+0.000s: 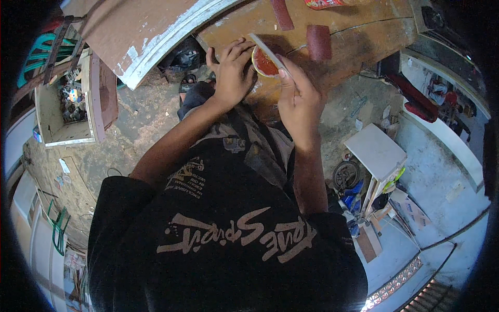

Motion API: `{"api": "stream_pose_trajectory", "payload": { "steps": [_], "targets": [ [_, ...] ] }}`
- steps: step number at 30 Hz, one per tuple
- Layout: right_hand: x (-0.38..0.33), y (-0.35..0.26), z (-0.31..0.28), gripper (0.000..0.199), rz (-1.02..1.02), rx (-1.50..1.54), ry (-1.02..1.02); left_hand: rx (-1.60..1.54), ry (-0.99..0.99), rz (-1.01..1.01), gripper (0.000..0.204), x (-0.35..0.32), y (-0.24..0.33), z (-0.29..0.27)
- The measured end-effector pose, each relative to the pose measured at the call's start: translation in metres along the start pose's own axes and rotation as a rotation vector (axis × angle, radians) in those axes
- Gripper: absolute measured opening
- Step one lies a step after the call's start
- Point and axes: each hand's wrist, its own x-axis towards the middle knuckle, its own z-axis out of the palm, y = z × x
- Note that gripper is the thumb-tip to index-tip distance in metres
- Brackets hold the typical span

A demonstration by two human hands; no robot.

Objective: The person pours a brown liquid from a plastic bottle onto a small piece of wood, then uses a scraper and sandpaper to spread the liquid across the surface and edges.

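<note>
My left hand (234, 70) lies palm down at the near edge of the brown wooden table (358, 47), fingers apart. Its inner side rests against, or very near, a shallow round container (264, 63) with a pale rim and orange-red matter inside. Whether the thumb grips the rim is hidden. My right hand (299, 93) is closed around a flat, thin, light-grey strip like a scraper blade (266, 52). The strip slants up and left across the container, partly covering it. I cannot tell whether it touches the contents.
Dark red sheets, like sandpaper (318, 43), lie on the table beside a red packet (325, 4). A worn board with a whitish edge (171, 41) stands at upper left. An open wooden box (67, 132) is left; a small white-topped stand (377, 151) is right.
</note>
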Motion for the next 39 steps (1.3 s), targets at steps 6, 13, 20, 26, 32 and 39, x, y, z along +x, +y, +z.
{"api": "stream_pose_trajectory", "payload": {
  "steps": [6, 13, 20, 26, 32, 39],
  "targets": [
    [-0.01, 0.005, -0.013, 0.025, -0.086, -0.075, -0.034, 0.008, 0.001, -0.021, 0.034, 0.001, 0.001, 0.0],
    [-0.028, -0.009, -0.049, 0.022, 0.152, 0.022, 0.008, -0.107, 0.007, 0.017, 0.035, -0.002, -0.01, -0.008],
    [-0.025, -0.033, -0.09, 0.03, 0.241, -0.036, 0.251, -0.039, -0.147, 0.114, 0.067, 0.009, -0.019, -0.033],
    [-0.007, -0.014, -0.067, 0.03, 0.209, -0.037, 0.177, -0.034, -0.196, 0.229, 0.091, 0.021, -0.018, -0.033],
    [-0.004, 0.019, -0.035, 0.027, 0.202, 0.063, 0.122, -0.008, -0.169, 0.163, 0.092, 0.021, -0.011, -0.025],
    [0.001, 0.023, -0.027, 0.023, 0.202, 0.051, 0.022, 0.01, -0.124, 0.193, 0.089, 0.022, -0.014, -0.022]
  ]
}}
